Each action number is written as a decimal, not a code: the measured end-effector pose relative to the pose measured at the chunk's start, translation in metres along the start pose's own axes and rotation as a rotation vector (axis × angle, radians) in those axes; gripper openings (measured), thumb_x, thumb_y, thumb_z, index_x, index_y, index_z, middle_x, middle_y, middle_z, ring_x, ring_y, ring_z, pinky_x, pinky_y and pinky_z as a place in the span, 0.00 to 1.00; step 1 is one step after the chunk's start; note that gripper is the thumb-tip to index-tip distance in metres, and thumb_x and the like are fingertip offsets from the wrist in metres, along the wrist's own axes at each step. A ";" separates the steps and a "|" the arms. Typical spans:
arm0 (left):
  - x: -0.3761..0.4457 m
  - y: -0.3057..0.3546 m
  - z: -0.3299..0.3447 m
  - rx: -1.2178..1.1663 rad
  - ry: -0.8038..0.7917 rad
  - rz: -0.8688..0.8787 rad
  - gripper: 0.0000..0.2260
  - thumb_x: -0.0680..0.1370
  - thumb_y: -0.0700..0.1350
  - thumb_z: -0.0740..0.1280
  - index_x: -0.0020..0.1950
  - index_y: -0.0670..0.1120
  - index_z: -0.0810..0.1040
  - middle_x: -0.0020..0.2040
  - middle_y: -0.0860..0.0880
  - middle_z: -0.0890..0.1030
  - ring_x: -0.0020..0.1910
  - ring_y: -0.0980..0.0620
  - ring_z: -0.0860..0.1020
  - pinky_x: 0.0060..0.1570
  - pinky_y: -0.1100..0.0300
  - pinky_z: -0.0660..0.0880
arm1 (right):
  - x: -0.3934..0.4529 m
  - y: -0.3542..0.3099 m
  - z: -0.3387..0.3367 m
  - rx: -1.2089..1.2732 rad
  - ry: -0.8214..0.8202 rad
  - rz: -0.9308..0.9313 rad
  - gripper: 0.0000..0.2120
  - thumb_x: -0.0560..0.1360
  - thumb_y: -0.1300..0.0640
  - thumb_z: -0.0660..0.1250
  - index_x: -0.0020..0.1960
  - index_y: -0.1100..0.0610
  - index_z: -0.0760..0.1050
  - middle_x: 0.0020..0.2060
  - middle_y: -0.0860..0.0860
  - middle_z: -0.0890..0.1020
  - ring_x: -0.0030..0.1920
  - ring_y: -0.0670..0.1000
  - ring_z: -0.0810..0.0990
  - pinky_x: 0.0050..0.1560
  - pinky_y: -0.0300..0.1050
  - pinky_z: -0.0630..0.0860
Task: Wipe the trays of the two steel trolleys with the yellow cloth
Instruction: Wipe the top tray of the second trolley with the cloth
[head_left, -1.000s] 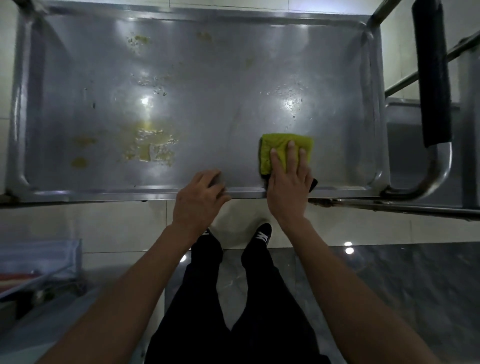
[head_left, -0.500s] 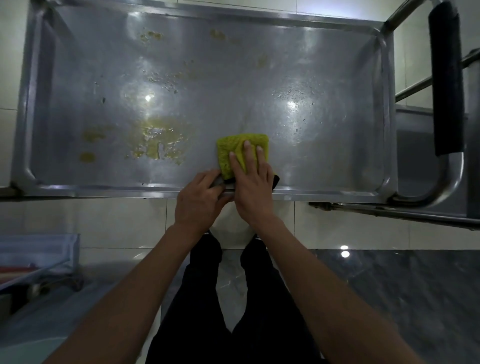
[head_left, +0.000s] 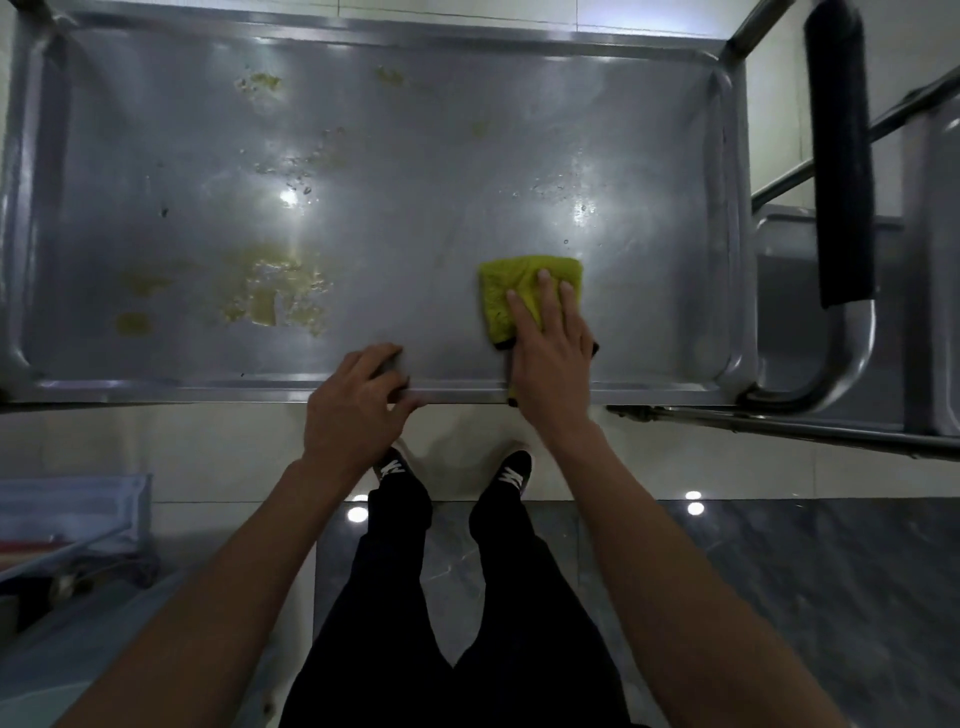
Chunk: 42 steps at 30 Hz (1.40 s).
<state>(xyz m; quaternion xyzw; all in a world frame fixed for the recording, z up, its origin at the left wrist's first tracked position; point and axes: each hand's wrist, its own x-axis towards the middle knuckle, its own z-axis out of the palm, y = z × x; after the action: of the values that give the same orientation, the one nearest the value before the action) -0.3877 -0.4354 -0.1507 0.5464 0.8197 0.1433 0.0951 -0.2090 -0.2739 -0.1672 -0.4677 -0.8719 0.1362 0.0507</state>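
Right hand (head_left: 553, 343) pressed flat, fingers spread, on yellow cloth (head_left: 511, 296) at lower right of tray (head_left: 467, 387), left hand (head_left: 358, 400) curled over near rim; risk: dried yellow residue (head_left: 270, 296) centre-left would probably smear without firmer pressure.

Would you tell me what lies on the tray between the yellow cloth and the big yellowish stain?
In the head view, only bare, wet-looking steel lies between the yellow cloth and the big yellowish stain; the left hand grips the rim nearer the person.
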 end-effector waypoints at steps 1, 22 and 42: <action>0.000 0.001 0.000 0.010 -0.002 -0.011 0.12 0.71 0.55 0.78 0.42 0.47 0.86 0.60 0.52 0.81 0.54 0.51 0.78 0.39 0.58 0.76 | 0.002 0.018 -0.006 0.001 0.012 0.022 0.24 0.79 0.57 0.60 0.75 0.49 0.67 0.79 0.54 0.58 0.79 0.59 0.53 0.72 0.58 0.61; 0.062 0.041 -0.010 0.189 -0.102 -0.021 0.16 0.72 0.54 0.76 0.54 0.47 0.84 0.60 0.47 0.80 0.61 0.42 0.74 0.55 0.45 0.72 | 0.008 0.146 -0.053 0.033 0.061 0.351 0.25 0.79 0.52 0.53 0.76 0.46 0.61 0.80 0.51 0.52 0.79 0.61 0.49 0.73 0.67 0.57; 0.076 -0.013 0.004 0.112 0.022 0.282 0.12 0.79 0.53 0.64 0.58 0.52 0.81 0.61 0.49 0.80 0.55 0.47 0.77 0.54 0.46 0.66 | 0.084 -0.076 0.007 0.002 -0.203 -0.058 0.27 0.78 0.50 0.54 0.78 0.44 0.60 0.80 0.52 0.50 0.80 0.58 0.45 0.74 0.57 0.51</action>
<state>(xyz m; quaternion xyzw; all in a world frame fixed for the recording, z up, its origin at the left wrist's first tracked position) -0.4270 -0.3692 -0.1584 0.6588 0.7427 0.1154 0.0343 -0.3186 -0.2462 -0.1558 -0.4259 -0.8856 0.1823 -0.0335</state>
